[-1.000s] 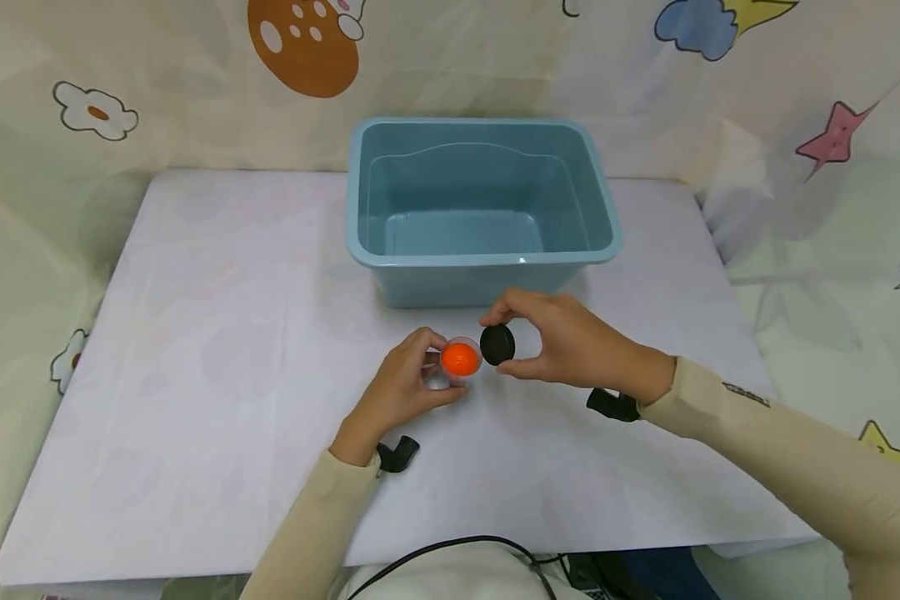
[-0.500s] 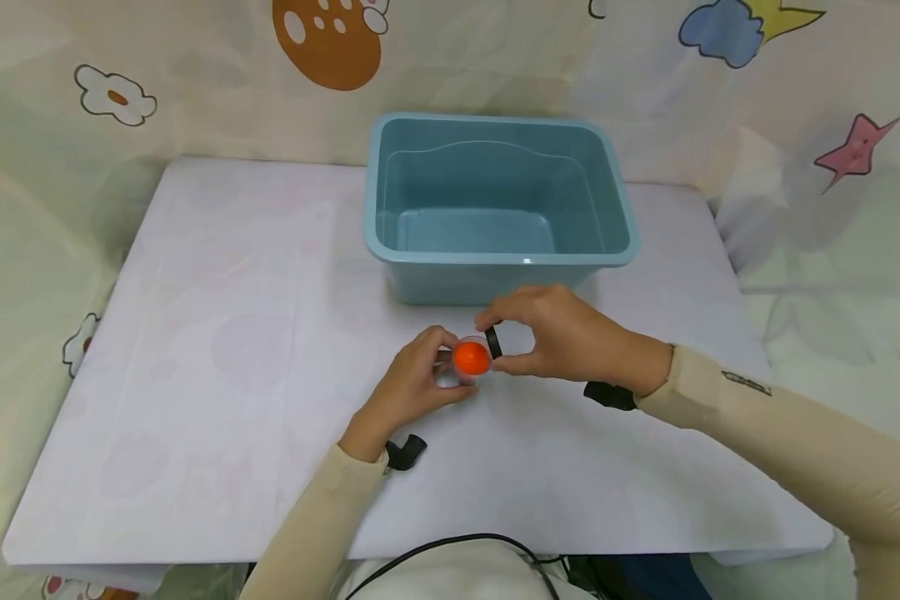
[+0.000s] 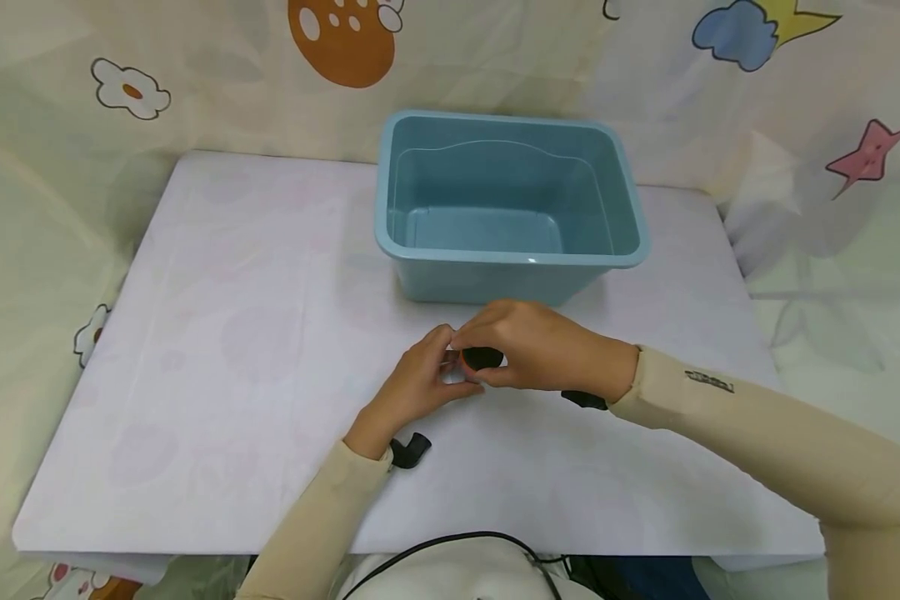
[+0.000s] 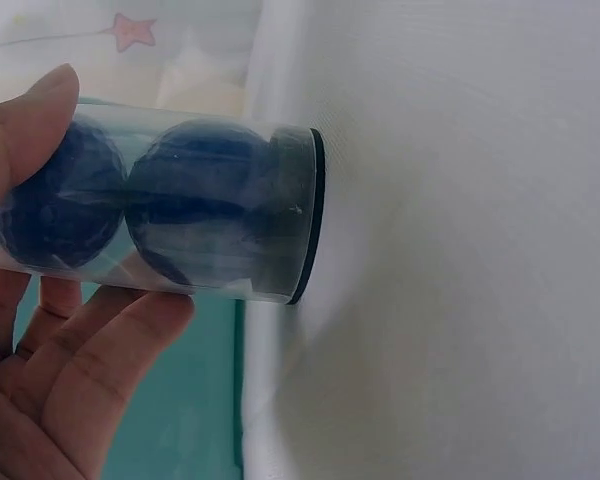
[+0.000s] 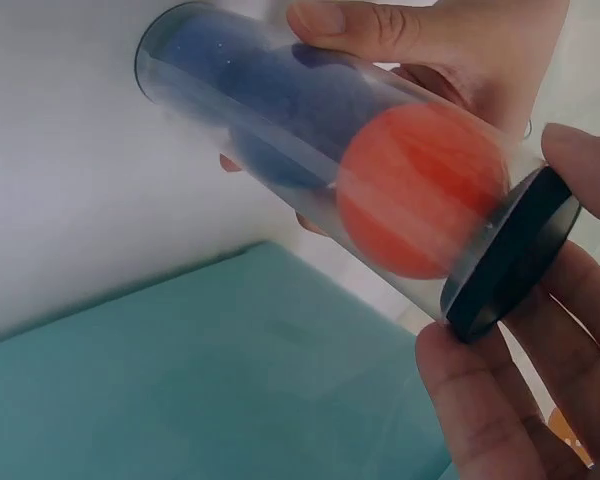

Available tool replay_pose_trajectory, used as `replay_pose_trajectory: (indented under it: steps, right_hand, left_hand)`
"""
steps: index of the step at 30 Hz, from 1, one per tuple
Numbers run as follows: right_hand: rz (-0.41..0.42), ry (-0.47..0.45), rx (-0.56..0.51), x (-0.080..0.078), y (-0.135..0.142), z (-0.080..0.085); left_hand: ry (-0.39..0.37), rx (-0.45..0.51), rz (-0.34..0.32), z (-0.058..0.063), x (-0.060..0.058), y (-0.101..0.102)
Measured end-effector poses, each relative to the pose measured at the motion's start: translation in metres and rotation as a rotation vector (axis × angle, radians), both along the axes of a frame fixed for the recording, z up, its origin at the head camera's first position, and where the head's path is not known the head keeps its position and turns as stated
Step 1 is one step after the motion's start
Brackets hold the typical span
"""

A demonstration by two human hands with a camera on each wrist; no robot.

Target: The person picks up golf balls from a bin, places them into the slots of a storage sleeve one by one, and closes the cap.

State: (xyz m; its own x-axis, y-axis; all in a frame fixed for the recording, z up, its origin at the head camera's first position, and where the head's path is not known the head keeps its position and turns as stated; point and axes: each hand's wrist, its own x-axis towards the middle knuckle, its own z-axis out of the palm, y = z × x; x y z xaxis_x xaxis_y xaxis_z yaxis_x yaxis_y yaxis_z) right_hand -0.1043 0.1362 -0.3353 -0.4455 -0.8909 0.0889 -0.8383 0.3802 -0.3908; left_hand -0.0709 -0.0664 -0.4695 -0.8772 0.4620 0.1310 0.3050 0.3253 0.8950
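Observation:
A clear tube stands in the grip of my left hand, its thumb on one side and fingers on the other. Inside the tube sit an orange ball at the upper end and dark blue balls below it. My right hand pinches a black round cap by its rim. That cap lies against the tube's upper end, slightly tilted; whether it is seated cannot be told. A thin black rim edges the tube's lower end. From the head, the cap covers most of the orange ball.
A light blue plastic tub stands at the back of the white-covered table, just beyond my hands. Nothing shows inside it. A patterned cloth hangs behind. A black cable runs along the front of my body.
The right hand has brought the black cap leftward from beside the tube onto its upper end, turning it on the way. The left hand keeps holding the tube. The head view has shifted slightly.

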Motion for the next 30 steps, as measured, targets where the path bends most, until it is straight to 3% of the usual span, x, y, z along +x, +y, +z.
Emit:
replay_pose_trajectory:
  steps: [11,15,19,22,25,30]
  right_hand:
    - [0.021,0.015,0.047,-0.002,-0.005,0.002]
    - [-0.001,-0.005,0.032,-0.001,-0.001,0.0]
    - [-0.049,-0.031,-0.061,0.008,0.016,0.0]
    - [-0.076,0.035,-0.172,0.02,0.033,-0.006]
    - [-0.126,0.153,-0.27,0.035,0.048,-0.019]
    - [-0.208,0.309,-0.33,0.057,0.057,-0.044]
  left_hand:
    - [0.053,-0.027,0.009,0.0,0.001,0.0]
    - [0.033,-0.016,0.009,0.001,0.001,0.001]
    - [-0.012,-0.025,-0.001,0.006,0.001,0.003]
    - [0.006,-0.05,0.001,0.015,0.004,-0.004]
    - [0.165,-0.081,0.007,0.029,0.01,-0.016]
    - [0.656,-0.068,-0.061,0.043,0.014,-0.029]
